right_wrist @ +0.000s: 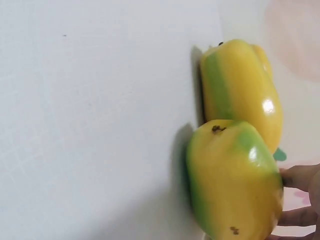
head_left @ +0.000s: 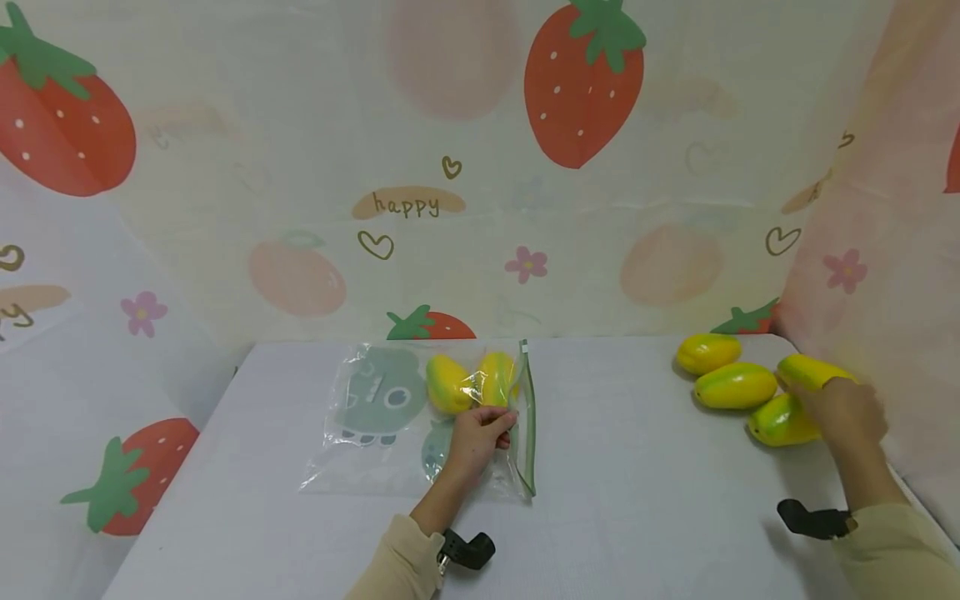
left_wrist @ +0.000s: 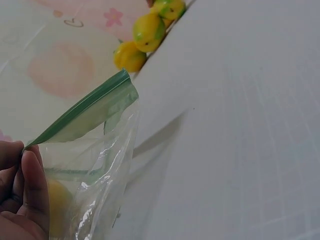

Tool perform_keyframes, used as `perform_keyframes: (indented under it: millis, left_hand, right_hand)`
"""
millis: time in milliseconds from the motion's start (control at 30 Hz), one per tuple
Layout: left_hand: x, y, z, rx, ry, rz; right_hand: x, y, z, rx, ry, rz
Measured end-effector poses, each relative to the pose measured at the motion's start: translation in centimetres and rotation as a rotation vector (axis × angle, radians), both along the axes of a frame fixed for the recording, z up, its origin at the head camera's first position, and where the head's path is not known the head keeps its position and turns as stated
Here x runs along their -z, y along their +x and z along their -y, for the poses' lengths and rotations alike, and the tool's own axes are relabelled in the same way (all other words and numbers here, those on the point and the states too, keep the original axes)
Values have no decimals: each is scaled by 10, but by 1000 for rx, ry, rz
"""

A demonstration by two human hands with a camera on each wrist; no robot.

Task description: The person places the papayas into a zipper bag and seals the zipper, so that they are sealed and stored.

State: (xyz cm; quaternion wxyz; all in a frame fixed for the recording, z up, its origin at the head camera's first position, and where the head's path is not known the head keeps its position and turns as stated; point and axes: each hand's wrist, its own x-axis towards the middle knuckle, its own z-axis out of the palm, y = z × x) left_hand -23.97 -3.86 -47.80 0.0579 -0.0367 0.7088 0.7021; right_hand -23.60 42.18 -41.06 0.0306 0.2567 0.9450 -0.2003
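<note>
My left hand (head_left: 480, 437) pinches the mouth edge of a clear zip bag (head_left: 360, 462) between thumb and fingers. In the left wrist view the bag's green zip strip (left_wrist: 82, 107) slants up from the fingertips. Two yellow-green papayas (head_left: 450, 385) lie inside the bag, beside a printed cartoon figure. At the far right my right hand (head_left: 851, 408) reaches over the rear papaya (head_left: 810, 368), close to the front papaya (head_left: 780, 421). In the right wrist view, spread fingers (right_wrist: 300, 177) are right at the front papaya's side; the thumb is hidden.
Two more loose papayas, a middle one (head_left: 735, 386) and a back one (head_left: 707, 354), lie left of my right hand. A white cloth covers the table (head_left: 615, 500). Behind the table hangs a strawberry-print curtain (head_left: 570, 208), with more of it at both sides.
</note>
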Motion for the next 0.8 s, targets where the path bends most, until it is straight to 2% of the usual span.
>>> perform_keyframes:
  millis: [133, 300, 500, 633, 800]
  left_hand:
    - [1, -1, 1, 1, -10, 12]
    - [2, -2, 2, 3, -13, 16]
    - [1, -2, 3, 4, -20, 30]
    - [1, -1, 3, 3, -18, 35]
    - [1, 0, 4, 3, -17, 29]
  right_hand:
    - [5, 2, -2, -8, -24, 25]
    - [5, 4, -1, -12, -82, -9]
    - [7, 8, 2, 62, -174, 27]
    - [12, 10, 3, 73, -220, 23]
    - [19, 10, 2, 98, -372, -22]
